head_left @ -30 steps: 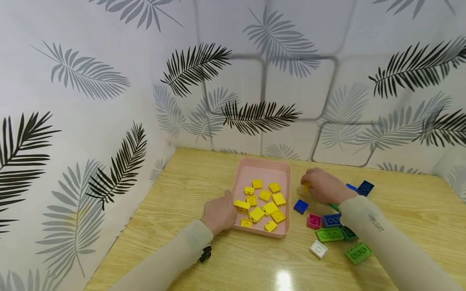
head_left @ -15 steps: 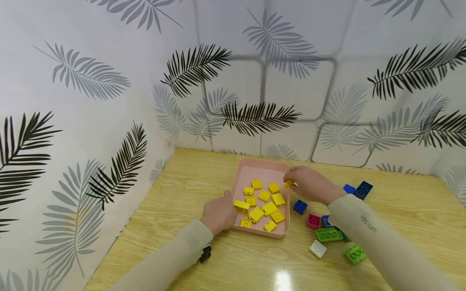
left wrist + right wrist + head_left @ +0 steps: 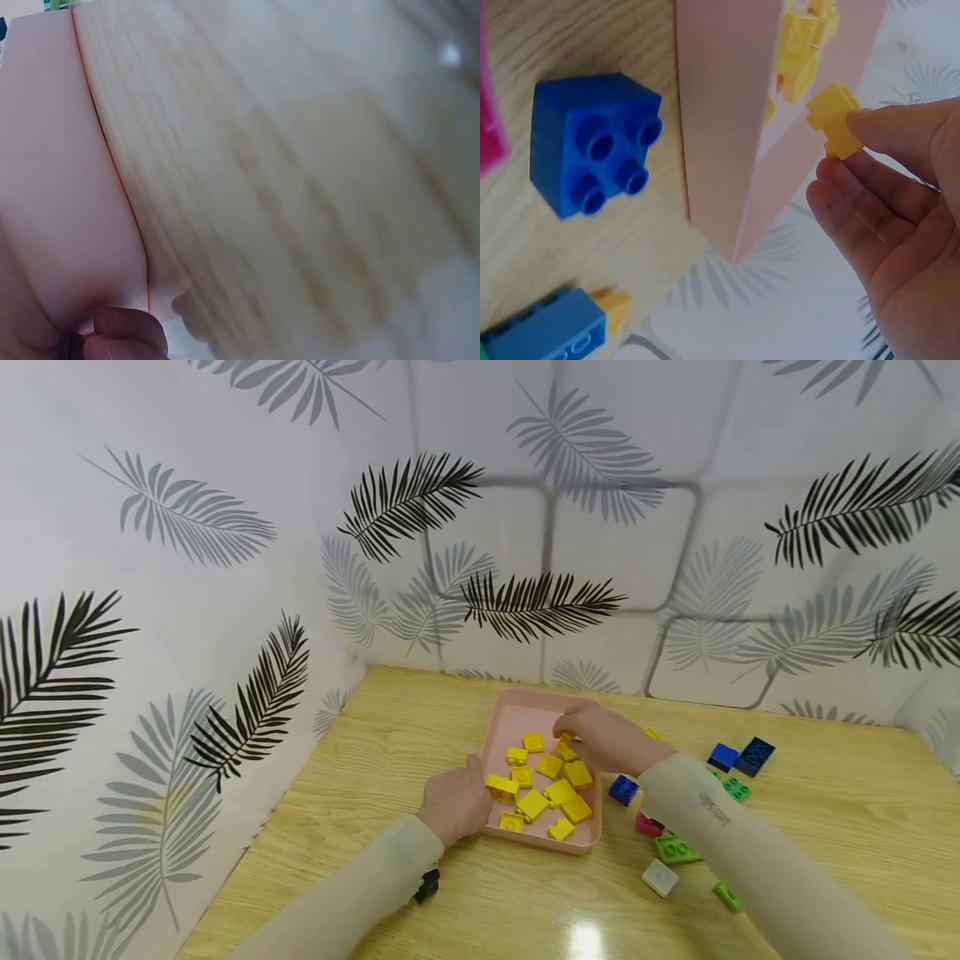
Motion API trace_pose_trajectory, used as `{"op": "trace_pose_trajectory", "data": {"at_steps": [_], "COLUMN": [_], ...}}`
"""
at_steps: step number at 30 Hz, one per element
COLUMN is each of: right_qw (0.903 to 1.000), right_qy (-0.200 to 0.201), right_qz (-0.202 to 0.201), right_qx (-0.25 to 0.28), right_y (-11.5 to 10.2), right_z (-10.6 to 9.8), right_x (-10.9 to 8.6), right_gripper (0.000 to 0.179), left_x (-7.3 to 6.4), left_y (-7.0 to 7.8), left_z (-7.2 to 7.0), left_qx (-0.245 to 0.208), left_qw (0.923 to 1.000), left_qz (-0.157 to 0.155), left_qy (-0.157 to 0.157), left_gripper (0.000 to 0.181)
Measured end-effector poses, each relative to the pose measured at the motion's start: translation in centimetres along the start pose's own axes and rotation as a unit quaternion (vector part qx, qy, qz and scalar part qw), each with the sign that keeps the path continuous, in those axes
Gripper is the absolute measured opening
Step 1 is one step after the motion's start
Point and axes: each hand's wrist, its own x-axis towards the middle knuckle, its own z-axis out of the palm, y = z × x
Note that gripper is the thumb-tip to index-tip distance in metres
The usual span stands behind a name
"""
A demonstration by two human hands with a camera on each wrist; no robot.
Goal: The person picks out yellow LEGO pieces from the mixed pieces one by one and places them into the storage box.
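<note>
A shallow pink tray [image 3: 517, 714] holds several yellow bricks [image 3: 532, 806] on its floor. At the tray's left side, my left hand [image 3: 455, 800] grips the edge; the left wrist view has its curled fingers [image 3: 127, 334] low against the tray's outer wall [image 3: 67, 165]. Over the tray's back right part, my right hand [image 3: 606, 739] pinches a small yellow toy brick [image 3: 835, 120] between thumb and fingers. In the right wrist view this brick is beside the tray's rim, apart from the others inside.
Right of the tray lie a blue brick [image 3: 623, 789], a pink brick [image 3: 648, 824], a green brick [image 3: 677, 850] and a white brick [image 3: 660, 877]. Farther right are a dark blue brick [image 3: 755, 756] and a yellow piece [image 3: 652, 732]. A leaf-patterned wall [image 3: 540, 543] stands behind the table.
My right hand has moved left with the yellow brick, from the table beside the tray to above its inside. My left hand stays at the tray's edge.
</note>
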Motion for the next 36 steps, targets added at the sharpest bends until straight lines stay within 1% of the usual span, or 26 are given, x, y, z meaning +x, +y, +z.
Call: {"op": "trace_pose_trajectory", "data": {"at_steps": [4, 8, 13, 18, 22, 27, 33, 36], "right_qw": [1.0000, 0.9999, 0.9994, 0.9986, 0.9985, 0.9986, 0.9984, 0.9989], "right_qy": [-0.006, -0.011, -0.032, -0.046, -0.048, -0.047, -0.049, -0.039], "right_qz": [-0.006, -0.007, 0.015, 0.026, 0.027, 0.022, 0.028, 0.026], "right_qx": [-0.004, -0.005, 0.005, -0.008, -0.002, 0.006, -0.003, 0.000], "right_y": [0.1, 0.2, 0.5, 0.8, 0.9, 0.8, 0.7, 0.7], "right_z": [0.7, 1.3, 2.0, 2.7, 2.9, 2.5, 2.7, 2.4], "right_x": [0.9, 1.8, 2.8, 3.7, 3.8, 3.6, 3.2, 2.8], "right_gripper": [0.021, 0.018, 0.016, 0.015, 0.020, 0.027, 0.036, 0.036], "left_x": [0.0, 0.0, 0.0, 0.0, 0.0, 0.0, -0.1, -0.1], "left_y": [0.0, 0.0, 0.1, 0.1, 0.0, -0.1, -0.1, 0.0], "left_z": [0.0, 0.0, -0.1, 0.0, 0.1, 0.0, 0.0, -0.1], "left_qx": [-0.005, -0.005, -0.005, 0.003, 0.011, 0.019, 0.010, 0.013], "left_qw": [1.0000, 1.0000, 1.0000, 1.0000, 0.9999, 0.9995, 0.9998, 0.9998], "left_qz": [-0.004, -0.006, -0.006, 0.000, 0.002, 0.007, 0.004, 0.004], "left_qy": [-0.001, -0.002, 0.000, 0.007, 0.012, 0.023, 0.014, 0.015], "left_gripper": [0.051, 0.047, 0.045, 0.047, 0.049, 0.045, 0.045, 0.044]}}
